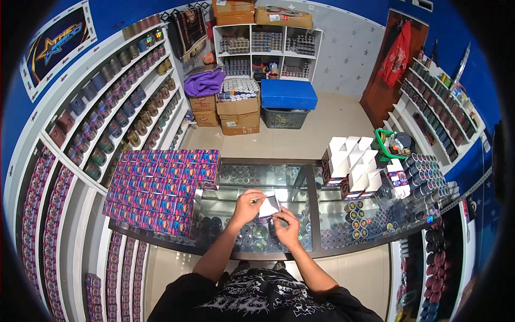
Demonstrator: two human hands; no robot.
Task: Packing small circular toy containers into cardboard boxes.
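Note:
Over a glass counter (289, 177), my left hand (248, 206) and my right hand (288, 228) both grip a small flat white carton (268, 206). The left hand pinches its upper left edge; the right hand holds its lower right corner. The carton looks only partly folded. To the left lies a broad stack of purple patterned boxes (161, 190). To the right stand several open white cartons (351, 161) and rows of small round tins (424, 174).
Round tins fill the case under the glass. Shelves of tins line the left wall (118, 102) and right wall (440, 107). Cardboard boxes (238, 110), a blue crate (287, 94) and a white shelf unit (268, 51) stand on the floor behind the counter.

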